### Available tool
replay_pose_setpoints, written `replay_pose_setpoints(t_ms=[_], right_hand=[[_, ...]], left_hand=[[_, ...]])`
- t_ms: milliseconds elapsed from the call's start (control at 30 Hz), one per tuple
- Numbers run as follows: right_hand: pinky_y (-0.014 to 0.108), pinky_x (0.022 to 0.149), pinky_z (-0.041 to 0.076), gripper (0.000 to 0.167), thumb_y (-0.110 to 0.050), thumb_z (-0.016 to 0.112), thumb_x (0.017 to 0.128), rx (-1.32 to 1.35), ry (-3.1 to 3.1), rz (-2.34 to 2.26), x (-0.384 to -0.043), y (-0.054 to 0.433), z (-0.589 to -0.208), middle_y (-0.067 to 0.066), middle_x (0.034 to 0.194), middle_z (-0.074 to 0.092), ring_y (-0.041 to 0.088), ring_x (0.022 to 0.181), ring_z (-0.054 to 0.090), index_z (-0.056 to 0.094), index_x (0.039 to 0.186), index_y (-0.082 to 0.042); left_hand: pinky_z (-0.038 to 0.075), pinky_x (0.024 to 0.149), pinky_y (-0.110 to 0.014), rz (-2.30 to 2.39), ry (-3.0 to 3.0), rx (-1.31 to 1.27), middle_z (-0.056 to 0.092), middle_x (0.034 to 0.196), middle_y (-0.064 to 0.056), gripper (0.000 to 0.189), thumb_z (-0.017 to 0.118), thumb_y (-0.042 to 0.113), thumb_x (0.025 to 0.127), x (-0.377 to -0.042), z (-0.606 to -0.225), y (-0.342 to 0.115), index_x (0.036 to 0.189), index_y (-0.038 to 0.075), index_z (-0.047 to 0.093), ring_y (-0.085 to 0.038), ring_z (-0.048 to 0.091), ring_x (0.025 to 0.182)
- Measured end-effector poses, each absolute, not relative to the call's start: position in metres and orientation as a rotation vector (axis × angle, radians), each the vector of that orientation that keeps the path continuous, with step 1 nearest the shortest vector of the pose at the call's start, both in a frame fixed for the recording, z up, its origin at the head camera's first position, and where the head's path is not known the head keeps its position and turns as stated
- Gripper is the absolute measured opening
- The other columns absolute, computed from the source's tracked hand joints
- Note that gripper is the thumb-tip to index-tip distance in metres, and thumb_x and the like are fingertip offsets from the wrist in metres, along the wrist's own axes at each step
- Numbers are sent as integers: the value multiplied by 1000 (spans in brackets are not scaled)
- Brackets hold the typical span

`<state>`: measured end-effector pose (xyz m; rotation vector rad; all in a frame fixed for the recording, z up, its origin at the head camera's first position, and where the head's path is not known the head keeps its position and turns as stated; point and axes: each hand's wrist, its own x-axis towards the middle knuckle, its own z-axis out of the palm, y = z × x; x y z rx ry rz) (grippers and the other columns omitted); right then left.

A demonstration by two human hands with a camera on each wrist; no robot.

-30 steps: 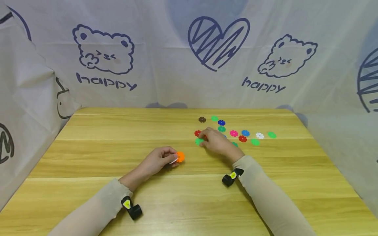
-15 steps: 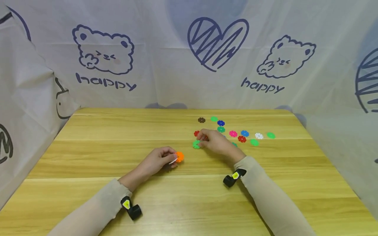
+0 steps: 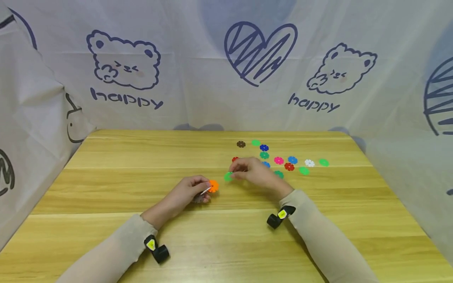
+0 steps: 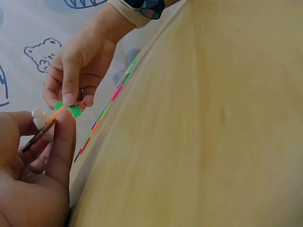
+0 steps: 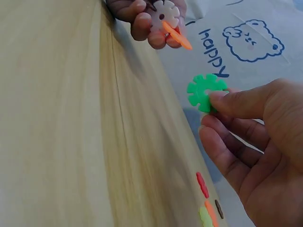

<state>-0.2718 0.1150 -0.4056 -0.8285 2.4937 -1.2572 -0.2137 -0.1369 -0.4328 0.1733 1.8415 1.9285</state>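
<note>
My left hand (image 3: 187, 192) pinches a small cluster of notched plastic discs. In it, an orange disc (image 3: 214, 186) sticks out to the right, slotted into a white disc (image 5: 171, 12). A dark brown disc (image 4: 38, 136) also shows edge-on in the cluster, in the left wrist view. Between thumb and fingertips, my right hand (image 3: 256, 173) holds a bright green notched disc (image 5: 200, 90) with a centre hole. The green disc is raised off the table, a short way right of the orange one, and apart from it in the right wrist view.
More flat discs lie beyond and right of my right hand: brown (image 3: 241, 144), dark blue (image 3: 264, 147), pink (image 3: 278, 160), red (image 3: 289, 167), white (image 3: 309, 163) and several green ones. The wooden table (image 3: 226, 243) ends at a printed cloth (image 3: 198, 78) behind.
My right hand has lifted the green disc from the table and brought it left and nearer, toward the cluster. My left hand has turned the cluster slightly, staying in nearly the same place.
</note>
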Motion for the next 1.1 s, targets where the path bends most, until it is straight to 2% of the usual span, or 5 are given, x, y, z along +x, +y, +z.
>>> replay_pose_setpoints(t_ms=[267, 733, 1100], right_hand=[[31, 83, 52, 7, -8, 66, 94, -908, 2460, -1282, -268, 109, -408, -2, 93, 68, 15, 88, 63, 70, 100, -10], [29, 76, 53, 8, -6, 68, 92, -993, 2478, -1260, -258, 100, -404, -3, 92, 69, 12, 82, 62, 72, 97, -12], [26, 74, 54, 10, -4, 71, 90, -1056, 2543, -1292, -253, 94, -405, -2, 92, 71, 10, 82, 63, 76, 94, -11]], left_hand=[[56, 70, -27, 1932, 1817, 218, 62, 89, -12, 22, 51, 18, 104, -212, -431, -137, 107, -3, 58, -12, 63, 71], [53, 64, -25, 1922, 1797, 219, 59, 89, -10, 22, 51, 21, 104, -210, -432, -136, 104, -1, 58, -13, 57, 68], [55, 68, -27, 1948, 1802, 180, 61, 92, -12, 20, 48, 18, 105, -208, -430, -135, 104, -1, 56, -12, 59, 68]])
